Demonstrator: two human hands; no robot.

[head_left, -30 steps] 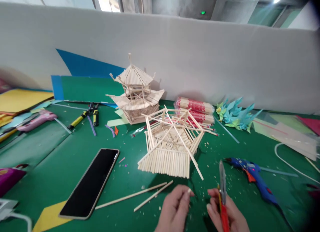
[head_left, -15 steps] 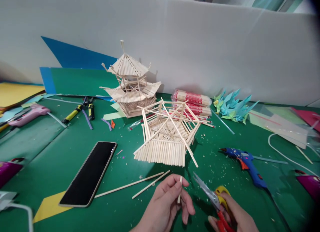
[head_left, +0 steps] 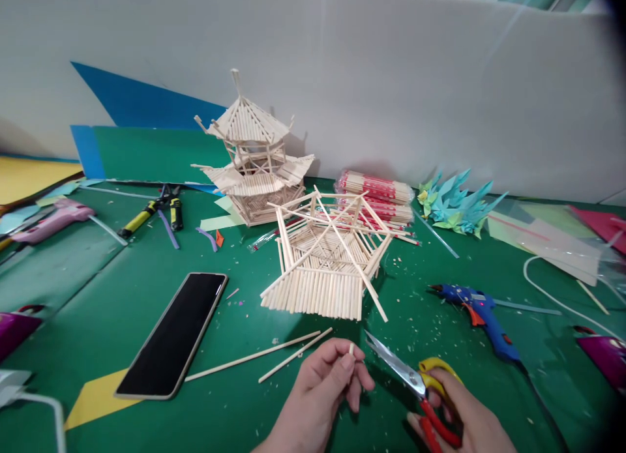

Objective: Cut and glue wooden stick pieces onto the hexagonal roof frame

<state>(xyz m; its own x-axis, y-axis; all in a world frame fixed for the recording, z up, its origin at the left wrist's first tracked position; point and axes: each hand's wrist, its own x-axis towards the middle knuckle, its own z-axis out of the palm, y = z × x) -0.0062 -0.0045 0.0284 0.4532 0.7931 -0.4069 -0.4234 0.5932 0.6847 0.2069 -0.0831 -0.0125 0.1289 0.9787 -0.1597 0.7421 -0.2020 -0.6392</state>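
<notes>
Your left hand (head_left: 325, 388) pinching a short stick (head_left: 351, 349) in a clenched grip above the desk (head_left: 122, 296), your right hand (head_left: 462, 423) grasping scissors (head_left: 415, 384), blades parted just beside the stick, stick model (head_left: 325, 264) behind

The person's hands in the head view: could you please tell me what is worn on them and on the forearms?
Both are bare. The left hand shows no glove, ring or watch, and the visible stretch of wrist has no sleeve. The right hand likewise wears no glove or ring; its wrist runs out of frame with no sleeve in view. The fingers carry no tape or markings.
</notes>
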